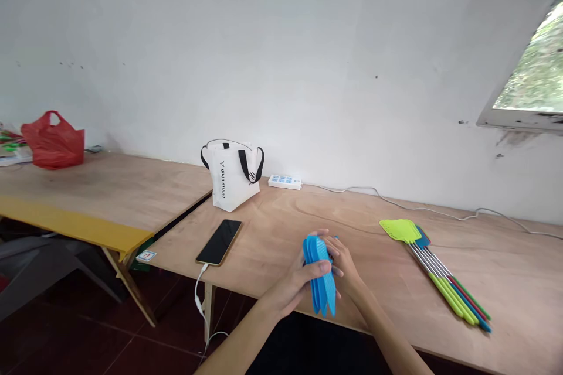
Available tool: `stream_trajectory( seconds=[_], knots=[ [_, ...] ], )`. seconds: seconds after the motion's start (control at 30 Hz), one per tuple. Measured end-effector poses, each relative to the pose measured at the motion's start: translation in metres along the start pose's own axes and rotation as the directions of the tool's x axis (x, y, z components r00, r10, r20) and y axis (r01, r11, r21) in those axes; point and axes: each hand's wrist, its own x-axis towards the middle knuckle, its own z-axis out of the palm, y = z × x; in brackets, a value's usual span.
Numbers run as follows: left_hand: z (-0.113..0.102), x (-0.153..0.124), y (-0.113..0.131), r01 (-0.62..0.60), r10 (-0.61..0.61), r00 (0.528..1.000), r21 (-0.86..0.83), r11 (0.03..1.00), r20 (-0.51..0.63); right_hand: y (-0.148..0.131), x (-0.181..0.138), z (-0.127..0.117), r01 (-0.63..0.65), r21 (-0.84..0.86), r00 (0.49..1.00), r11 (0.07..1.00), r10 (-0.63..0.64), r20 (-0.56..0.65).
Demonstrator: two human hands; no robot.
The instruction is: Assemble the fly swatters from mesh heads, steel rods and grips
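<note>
Several flat blue plastic pieces (324,293), which look like fly swatter heads with fine perforations, are held upright in a fanned stack over the table's front edge. My left hand (301,281) is closed round the stack, its thumb across the near face and its fingers behind. On the other side my right hand (345,263) has its fingers curled against the upper right of the stack; part of its grip is hidden. To the right lies a bundle of fly swatters (444,275) with yellow-green, red, green and blue handles and thin metal shafts.
A black phone (220,242) lies left on the wooden table (281,246), its white cable hanging off the edge. Behind stand a white tote bag (231,179) and a power strip (285,181) with a cord along the wall. A red plastic bag (57,143) sits on another table.
</note>
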Motion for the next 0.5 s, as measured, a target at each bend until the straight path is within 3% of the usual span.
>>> stream_trajectory(
  seconds=[0.1, 0.2, 0.37, 0.5],
  knots=[
    [-0.002, 0.001, 0.009, 0.007, -0.006, 1.000, -0.049, 0.999, 0.015, -0.001, -0.011, -0.003, 0.090, 0.027, 0.995, 0.996, -0.089, -0.044],
    [-0.009, -0.001, 0.018, 0.050, -0.037, 0.994, -0.124, 0.991, 0.103, -0.008, -0.019, -0.012, 0.166, 0.010, 0.985, 0.986, -0.165, -0.053],
    [-0.019, -0.011, 0.015, 0.078, -0.037, 0.980, -0.206, 0.975, 0.194, -0.029, -0.024, -0.029, 0.151, -0.085, 0.987, 0.985, -0.146, 0.068],
    [-0.020, -0.027, 0.006, 0.081, -0.031, 0.980, -0.248, 0.965, 0.198, -0.044, -0.027, -0.034, 0.162, -0.151, 0.976, 0.975, -0.137, 0.167]
  ],
)
